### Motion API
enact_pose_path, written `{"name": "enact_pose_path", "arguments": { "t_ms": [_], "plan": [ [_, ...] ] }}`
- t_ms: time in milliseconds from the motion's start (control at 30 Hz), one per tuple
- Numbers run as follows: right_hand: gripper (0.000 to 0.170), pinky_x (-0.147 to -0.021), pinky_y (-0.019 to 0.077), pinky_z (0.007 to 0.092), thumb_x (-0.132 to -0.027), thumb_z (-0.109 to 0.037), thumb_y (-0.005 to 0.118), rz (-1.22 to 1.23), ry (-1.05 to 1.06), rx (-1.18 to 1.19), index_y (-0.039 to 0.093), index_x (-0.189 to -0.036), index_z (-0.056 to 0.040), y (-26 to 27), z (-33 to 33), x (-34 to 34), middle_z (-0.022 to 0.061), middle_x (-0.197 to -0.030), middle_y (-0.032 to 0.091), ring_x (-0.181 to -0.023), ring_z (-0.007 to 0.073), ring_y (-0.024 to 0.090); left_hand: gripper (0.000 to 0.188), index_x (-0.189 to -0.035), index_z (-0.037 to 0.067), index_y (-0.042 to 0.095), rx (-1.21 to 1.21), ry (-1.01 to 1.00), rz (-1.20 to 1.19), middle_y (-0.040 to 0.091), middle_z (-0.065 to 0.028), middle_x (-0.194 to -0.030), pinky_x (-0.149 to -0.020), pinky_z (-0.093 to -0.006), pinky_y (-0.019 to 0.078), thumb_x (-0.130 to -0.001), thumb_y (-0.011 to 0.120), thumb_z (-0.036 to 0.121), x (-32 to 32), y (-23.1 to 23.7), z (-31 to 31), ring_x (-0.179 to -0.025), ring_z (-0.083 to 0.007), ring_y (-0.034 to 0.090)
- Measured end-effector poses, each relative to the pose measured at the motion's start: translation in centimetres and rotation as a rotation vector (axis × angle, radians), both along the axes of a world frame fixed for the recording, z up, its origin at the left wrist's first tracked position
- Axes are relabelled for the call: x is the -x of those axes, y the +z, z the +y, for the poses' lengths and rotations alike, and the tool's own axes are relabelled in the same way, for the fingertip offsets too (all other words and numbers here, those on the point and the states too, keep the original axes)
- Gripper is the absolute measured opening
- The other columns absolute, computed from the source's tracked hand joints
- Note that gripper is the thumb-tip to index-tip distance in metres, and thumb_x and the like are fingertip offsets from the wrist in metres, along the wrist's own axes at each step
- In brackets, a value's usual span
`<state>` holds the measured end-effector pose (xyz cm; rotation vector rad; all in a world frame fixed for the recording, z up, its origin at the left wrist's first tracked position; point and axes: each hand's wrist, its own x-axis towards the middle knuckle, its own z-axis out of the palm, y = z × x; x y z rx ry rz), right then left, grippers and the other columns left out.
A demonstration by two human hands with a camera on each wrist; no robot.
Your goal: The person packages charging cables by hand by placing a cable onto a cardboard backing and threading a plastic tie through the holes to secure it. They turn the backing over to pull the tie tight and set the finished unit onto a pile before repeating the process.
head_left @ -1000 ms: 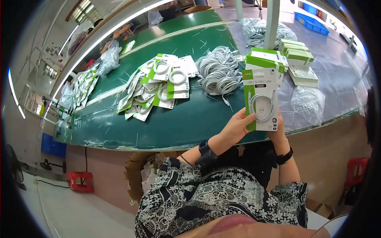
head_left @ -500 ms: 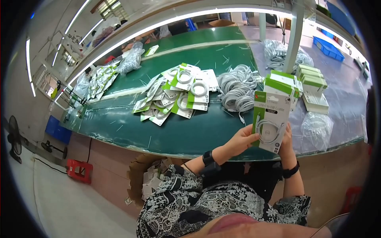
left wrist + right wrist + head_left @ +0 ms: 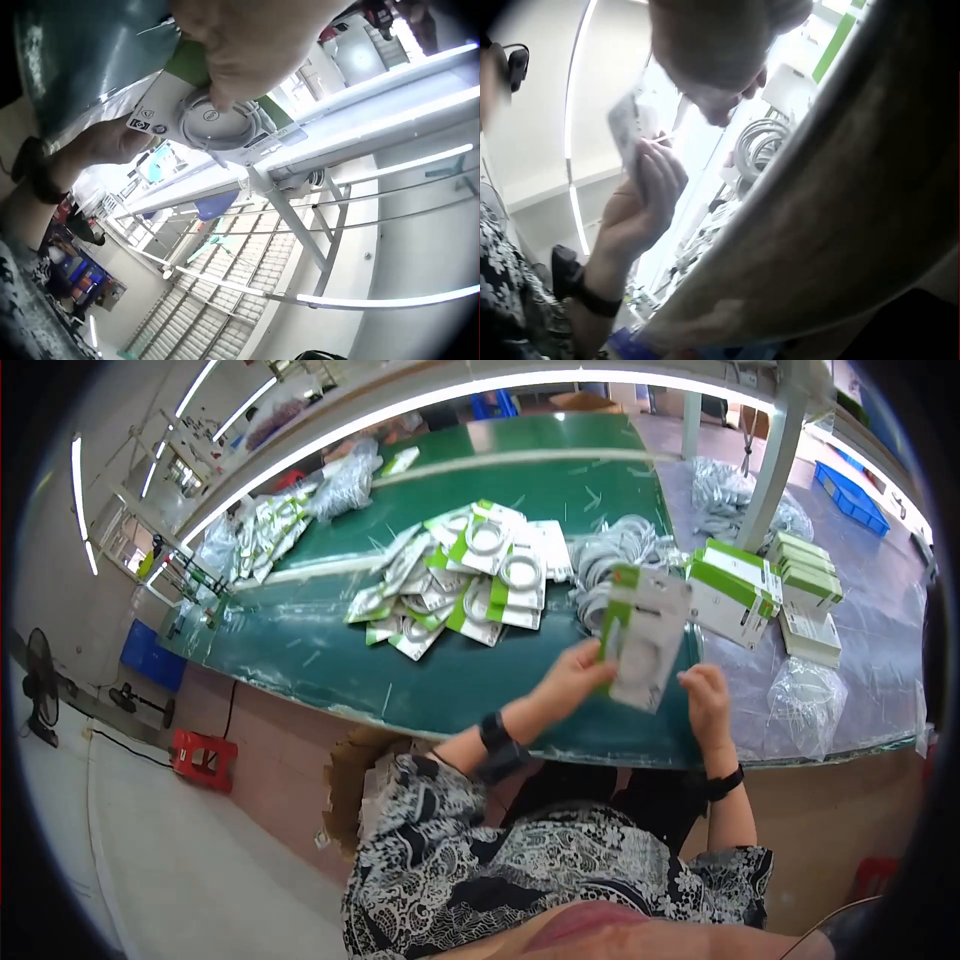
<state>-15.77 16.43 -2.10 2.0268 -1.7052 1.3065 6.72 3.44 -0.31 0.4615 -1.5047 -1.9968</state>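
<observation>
My left hand (image 3: 572, 678) pinches a green-and-white USB-C cable pack (image 3: 650, 625) by its green edge and holds it upright above the green tabletop. Motion blurs the pack in the head view. The left wrist view shows a thumb pressed over its coiled white cable (image 3: 217, 124). To the pack's right, apart from it, my right hand (image 3: 708, 702) is raised with loosely bent fingers and nothing visible in them. Behind the pack lies a heap of loose coiled cables (image 3: 622, 545), partly hidden. Left of it is a pile of packed cables (image 3: 470, 585).
Right of the cables lie a stack of green-and-white cards (image 3: 735, 595) and another stack (image 3: 808, 595). A clear plastic bag (image 3: 806, 705) is near the front edge. Farther back are a blue tray (image 3: 850, 500) and a metal post (image 3: 775, 470). Bagged packs (image 3: 270, 535) lie far left.
The right hand has let go of the pack and now stands apart from it. The left hand has carried the pack leftward. The head view has also shifted.
</observation>
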Motion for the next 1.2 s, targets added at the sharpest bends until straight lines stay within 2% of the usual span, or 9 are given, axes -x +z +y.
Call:
{"name": "enact_pose_path", "arguments": {
  "t_ms": [100,267,433,600,800,933,1000,1133,1200],
  "plan": [
    [0.007,-0.069,0.0459,0.0342,-0.082,0.004,0.059,-0.182,-0.106,-0.073,0.062,-0.088,-0.0005,-1.7,1.1,1.3,0.0127,-0.082,0.058,-0.079,0.0304,0.057,0.027,-0.114,0.002,0.053,0.516,0.392,-0.297,0.061,-0.0085,-0.089,-0.067,-0.0286,0.0454,-0.089,0.060,0.010,-3.9,0.3,-6.9,-0.077,-0.0149,0.056],
    [0.005,-0.066,0.0462,0.0345,-0.084,0.003,0.059,-0.296,-0.079,-0.230,0.061,-0.088,0.0016,-1.8,0.5,0.9,0.0151,-0.078,0.058,-0.073,0.0323,0.057,0.045,-0.130,0.003,0.045,1.269,1.008,-0.391,0.057,-0.0241,-0.115,-0.087,-0.0407,0.0464,-0.087,0.056,0.007,-10.8,7.1,-16.6,-0.104,-0.0392,0.057],
    [0.005,-0.065,0.0457,0.0347,-0.083,0.002,0.059,-0.309,-0.069,-0.183,0.061,-0.087,0.0014,-2.1,0.3,1.5,0.0159,-0.079,0.058,-0.074,0.0335,0.057,0.057,-0.134,0.007,0.043,1.183,1.270,-0.779,0.053,-0.0272,-0.117,-0.089,-0.0467,0.0447,-0.079,0.057,0.014,-17.7,5.5,-27.2,-0.105,-0.0443,0.052],
    [0.006,-0.065,0.0459,0.0354,-0.082,0.004,0.059,-0.366,-0.092,-0.225,0.061,-0.087,0.0013,-1.0,0.6,1.3,0.0159,-0.078,0.058,-0.073,0.0332,0.058,0.062,-0.134,0.011,0.045,0.916,1.121,-1.257,0.050,-0.0242,-0.112,-0.087,-0.0482,0.0447,-0.076,0.061,0.025,-19.9,-0.2,-30.9,-0.099,-0.0432,0.052],
    [0.007,-0.067,0.0473,0.0352,-0.081,0.005,0.059,-0.398,-0.056,-0.254,0.062,-0.087,0.0014,-1.3,0.2,1.8,0.0159,-0.081,0.061,-0.076,0.0328,0.060,0.046,-0.116,0.010,0.058,1.378,1.454,-1.231,0.051,-0.0139,-0.104,-0.088,-0.0423,0.0399,-0.077,0.068,0.032,-15.6,2.7,-26.7,-0.101,-0.0337,0.047],
    [0.009,-0.066,0.0470,0.0320,-0.082,0.004,0.060,-0.470,-0.053,-0.256,0.063,-0.089,0.0009,-1.6,0.0,2.5,0.0143,-0.081,0.061,-0.074,0.0288,0.060,0.033,-0.108,0.007,0.061,1.521,0.950,-0.802,0.056,-0.0104,-0.094,-0.088,-0.0407,0.0390,-0.080,0.069,0.022,-7.2,4.6,-22.9,-0.096,-0.0297,0.052],
    [0.010,-0.063,0.0455,0.0292,-0.082,0.005,0.060,-0.484,-0.048,-0.255,0.064,-0.090,0.0002,-1.8,0.4,2.4,0.0123,-0.079,0.060,-0.070,0.0242,0.059,0.032,-0.101,0.005,0.060,0.873,0.389,-0.671,0.057,-0.0091,-0.089,-0.087,-0.0400,0.0402,-0.077,0.073,0.021,-2.0,4.9,-19.2,-0.095,-0.0297,0.053],
    [0.010,-0.063,0.0453,0.0288,-0.081,0.004,0.062,-0.519,-0.039,-0.251,0.064,-0.090,-0.0003,-2.4,0.4,2.8,0.0118,-0.079,0.060,-0.070,0.0235,0.059,0.035,-0.097,0.004,0.060,0.826,0.189,-0.705,0.058,-0.0094,-0.095,-0.086,-0.0406,0.0408,-0.074,0.076,0.025,4.9,4.0,-13.6,-0.096,-0.0315,0.053],
    [0.010,-0.063,0.0453,0.0289,-0.081,0.004,0.062,-0.545,-0.049,-0.253,0.064,-0.090,-0.0004,-2.5,0.4,2.9,0.0117,-0.079,0.060,-0.070,0.0234,0.059,0.037,-0.097,0.006,0.059,1.284,0.419,-0.588,0.056,-0.0074,-0.097,-0.084,-0.0422,0.0392,-0.073,0.076,0.030,6.7,3.3,-12.6,-0.097,-0.0298,0.051]
  ]
}}
